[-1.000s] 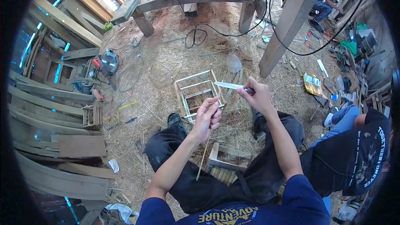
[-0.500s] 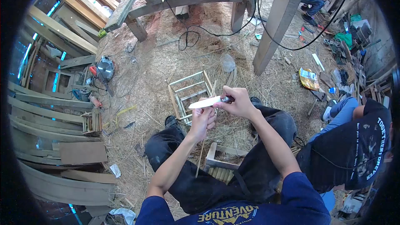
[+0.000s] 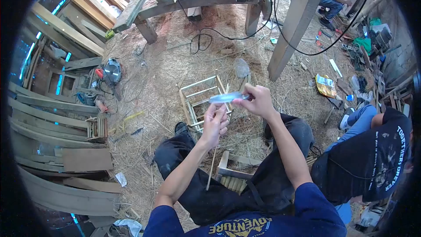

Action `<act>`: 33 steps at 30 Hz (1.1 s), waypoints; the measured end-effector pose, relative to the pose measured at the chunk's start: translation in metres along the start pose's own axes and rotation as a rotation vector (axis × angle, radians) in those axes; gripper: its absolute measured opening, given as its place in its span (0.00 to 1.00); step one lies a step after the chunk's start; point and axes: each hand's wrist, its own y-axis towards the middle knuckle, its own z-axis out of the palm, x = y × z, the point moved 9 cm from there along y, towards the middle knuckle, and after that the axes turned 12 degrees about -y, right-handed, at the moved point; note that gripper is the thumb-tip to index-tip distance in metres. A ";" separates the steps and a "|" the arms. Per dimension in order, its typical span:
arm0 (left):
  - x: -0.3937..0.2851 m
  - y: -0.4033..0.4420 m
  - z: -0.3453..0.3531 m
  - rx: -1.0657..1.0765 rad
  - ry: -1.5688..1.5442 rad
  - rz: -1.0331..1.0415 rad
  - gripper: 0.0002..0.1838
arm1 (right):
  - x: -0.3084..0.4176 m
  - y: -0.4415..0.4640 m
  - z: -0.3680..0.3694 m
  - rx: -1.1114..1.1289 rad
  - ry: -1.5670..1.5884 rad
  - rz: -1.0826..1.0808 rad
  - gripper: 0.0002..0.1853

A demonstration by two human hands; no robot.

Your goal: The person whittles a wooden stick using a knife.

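Pinched in my left hand (image 3: pixel 214 125) is a thin wooden stick (image 3: pixel 212 169), its lower end hanging down over my leg. My right hand (image 3: pixel 259 101) is closed round the dark handle of a knife. The pale knife blade (image 3: pixel 225 98) points left and lies across the top of the stick, just above my left fingers. Beyond my hands a small wooden frame (image 3: pixel 183 101) stands on the straw-strewn floor, partly hidden by them. A slatted wooden piece (image 3: pixel 232 183) is between my legs.
A workbench (image 3: pixel 197 1) spans the far side, with a wooden post (image 3: pixel 294 30) to its right. At the left are a circular saw (image 3: pixel 112 71) and stacked boards (image 3: pixel 87 160). One person (image 3: pixel 359 158) sits close at right; another (image 3: pixel 330 2) is farther back.
The knife has come from beyond the stick's tip to lie across it near my left fingers. In the last half second both hands have shifted slightly, the knife moving a little away from me.
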 end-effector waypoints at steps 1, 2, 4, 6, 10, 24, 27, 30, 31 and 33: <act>-0.002 -0.001 -0.001 0.014 0.000 0.005 0.08 | -0.018 0.000 0.001 -0.006 -0.056 0.076 0.24; -0.002 -0.004 -0.002 0.029 0.001 0.007 0.09 | -0.049 0.000 -0.007 -0.077 -0.055 0.258 0.23; 0.003 -0.014 -0.004 0.071 0.131 0.061 0.11 | -0.081 -0.001 -0.031 -0.159 -0.081 0.468 0.23; -0.002 -0.013 -0.011 0.021 0.090 0.059 0.11 | -0.085 0.010 -0.054 -0.191 -0.134 0.506 0.22; -0.032 0.010 -0.042 -0.071 -0.051 0.172 0.09 | -0.020 -0.012 -0.020 -0.011 -0.108 0.163 0.23; 0.013 0.022 -0.014 -0.033 -0.004 0.117 0.06 | 0.025 -0.001 0.014 0.171 0.007 0.021 0.24; 0.006 0.017 -0.007 0.002 0.025 0.157 0.16 | 0.020 -0.002 0.007 0.087 0.083 0.029 0.24; 0.006 0.023 -0.009 0.066 0.095 0.131 0.24 | 0.019 -0.004 0.005 0.130 0.053 0.026 0.23; 0.006 0.023 -0.010 0.066 0.075 0.119 0.24 | 0.019 -0.004 0.006 0.131 0.061 0.023 0.23; 0.008 0.023 -0.007 0.073 0.039 0.090 0.23 | 0.018 -0.006 0.006 0.129 0.069 0.022 0.23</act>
